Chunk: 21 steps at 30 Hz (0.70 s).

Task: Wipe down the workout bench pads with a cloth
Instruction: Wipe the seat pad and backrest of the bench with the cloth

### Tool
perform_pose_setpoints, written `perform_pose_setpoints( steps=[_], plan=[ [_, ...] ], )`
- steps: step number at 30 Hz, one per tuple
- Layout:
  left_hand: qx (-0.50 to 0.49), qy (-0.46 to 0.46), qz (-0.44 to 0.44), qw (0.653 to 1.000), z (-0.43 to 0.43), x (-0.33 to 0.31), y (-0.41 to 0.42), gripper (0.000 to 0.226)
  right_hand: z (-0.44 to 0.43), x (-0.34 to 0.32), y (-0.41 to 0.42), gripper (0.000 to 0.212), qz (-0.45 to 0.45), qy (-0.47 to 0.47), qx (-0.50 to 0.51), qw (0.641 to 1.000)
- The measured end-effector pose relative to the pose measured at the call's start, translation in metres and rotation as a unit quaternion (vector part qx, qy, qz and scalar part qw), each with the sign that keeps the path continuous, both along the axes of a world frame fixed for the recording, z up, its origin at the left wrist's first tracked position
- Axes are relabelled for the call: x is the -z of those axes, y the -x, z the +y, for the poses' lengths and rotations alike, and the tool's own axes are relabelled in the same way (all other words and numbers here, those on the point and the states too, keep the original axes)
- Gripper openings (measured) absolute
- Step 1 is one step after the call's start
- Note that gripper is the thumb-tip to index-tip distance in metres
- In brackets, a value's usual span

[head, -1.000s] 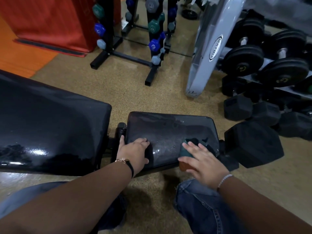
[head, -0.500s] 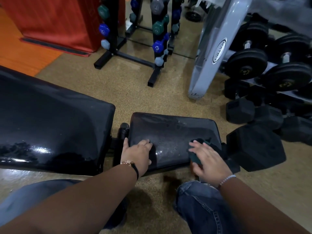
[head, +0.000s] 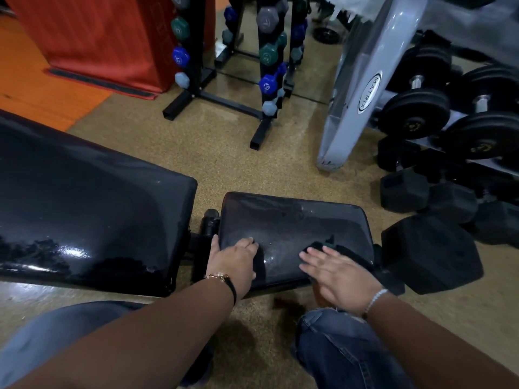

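Observation:
The bench has a large glossy black back pad (head: 84,217) on the left and a smaller black seat pad (head: 292,220) in the middle, its surface speckled with wet streaks. My left hand (head: 234,262) grips the near left corner of the seat pad, fingers curled over the edge. My right hand (head: 339,273) lies flat, fingers spread, pressing a dark green cloth (head: 327,244) onto the near right part of the seat pad. Most of the cloth is hidden under the hand, which looks motion-blurred.
Black hex dumbbells (head: 432,251) lie on the floor just right of the seat pad. A grey dumbbell rack (head: 362,94) stands behind them. Farther back are a black stand with small coloured dumbbells (head: 266,80) and an orange pad (head: 92,37). My knees are below.
My right hand slid the cloth to the right along the near edge, then back left a little onto the pad's top. My left hand stayed on the corner.

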<state>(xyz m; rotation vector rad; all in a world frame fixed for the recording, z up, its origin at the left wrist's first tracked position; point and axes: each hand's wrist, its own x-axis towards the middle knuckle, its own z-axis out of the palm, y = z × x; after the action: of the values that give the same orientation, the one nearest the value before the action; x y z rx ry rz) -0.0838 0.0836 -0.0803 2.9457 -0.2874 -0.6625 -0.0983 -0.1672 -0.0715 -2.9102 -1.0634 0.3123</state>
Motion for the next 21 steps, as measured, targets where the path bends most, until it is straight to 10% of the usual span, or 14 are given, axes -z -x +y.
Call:
perform_pose_setpoints(
  steps=[5, 12, 17, 21],
  plan=[
    [-0.008, 0.007, -0.007, 1.000, 0.001, 0.001, -0.001, 0.061, 0.044, 0.001, 0.004, 0.050, -0.029, -0.020, 0.154, 0.987],
    [-0.017, 0.019, 0.004, 1.000, 0.001, -0.001, -0.002, 0.062, 0.033, 0.000, -0.022, 0.050, -0.033, 0.007, -0.005, 0.999],
    [-0.015, 0.022, 0.003, 1.000, 0.003, -0.002, -0.001, 0.061, 0.036, -0.017, -0.056, 0.048, 0.010, -0.036, 0.214, 0.976],
    [-0.011, 0.023, 0.004, 1.000, 0.003, -0.003, -0.001, 0.061, 0.030, -0.014, -0.022, 0.086, 0.005, 0.028, 0.116, 0.993]
  ],
)
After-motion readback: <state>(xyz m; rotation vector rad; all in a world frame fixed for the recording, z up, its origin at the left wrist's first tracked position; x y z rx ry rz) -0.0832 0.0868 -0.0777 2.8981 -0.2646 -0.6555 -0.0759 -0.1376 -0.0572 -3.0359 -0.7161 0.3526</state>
